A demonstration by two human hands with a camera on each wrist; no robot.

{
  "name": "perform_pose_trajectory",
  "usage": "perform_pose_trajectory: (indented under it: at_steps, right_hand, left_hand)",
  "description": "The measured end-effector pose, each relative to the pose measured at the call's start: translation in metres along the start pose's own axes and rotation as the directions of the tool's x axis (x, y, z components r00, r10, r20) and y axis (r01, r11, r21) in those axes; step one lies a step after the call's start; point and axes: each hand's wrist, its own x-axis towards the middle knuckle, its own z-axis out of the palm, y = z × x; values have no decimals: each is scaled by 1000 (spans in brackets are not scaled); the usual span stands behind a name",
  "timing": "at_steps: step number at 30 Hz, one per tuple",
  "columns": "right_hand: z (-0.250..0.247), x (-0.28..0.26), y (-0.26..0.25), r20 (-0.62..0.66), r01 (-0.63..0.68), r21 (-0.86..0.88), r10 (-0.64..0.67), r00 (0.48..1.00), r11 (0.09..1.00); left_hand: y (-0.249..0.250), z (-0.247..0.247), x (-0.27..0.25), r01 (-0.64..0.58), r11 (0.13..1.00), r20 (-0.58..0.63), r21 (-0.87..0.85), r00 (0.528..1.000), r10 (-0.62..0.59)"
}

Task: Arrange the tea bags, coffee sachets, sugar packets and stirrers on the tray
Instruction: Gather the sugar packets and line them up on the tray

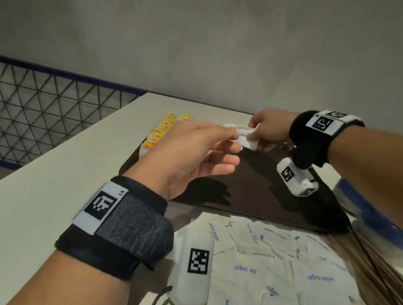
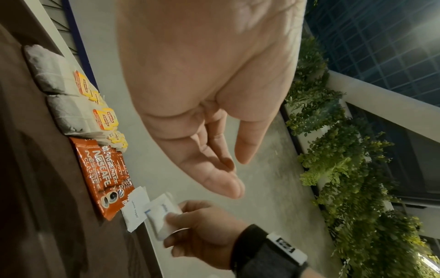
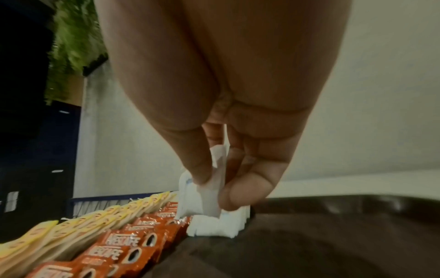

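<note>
right hand pinching sugar packet upright | hovering just above tray's sugar row | left hand hanging relaxed, holding nothing

"NESCAFE CLASSIC" is printed on the orange coffee sachets along the tray's far edge; "Lipton" on the yellow tea-bag tags beside them; "white sugar" in blue on the white sugar packets at the tabletop's near edge; "LS" on the left wristband label.
</note>
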Motion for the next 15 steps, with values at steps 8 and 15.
perform_pose_trajectory:
  at_steps: [8, 15]
  right_hand:
    - [34, 35, 15, 67, -54, 133, 46, 997, 990]
    - [33, 39, 10, 14, -81, 144, 80, 997, 986]
  left_hand:
    - [-1, -1, 5, 11, 999, -47, -35, 999, -13]
    - [3, 0, 2, -8, 998, -73, -70, 997, 2]
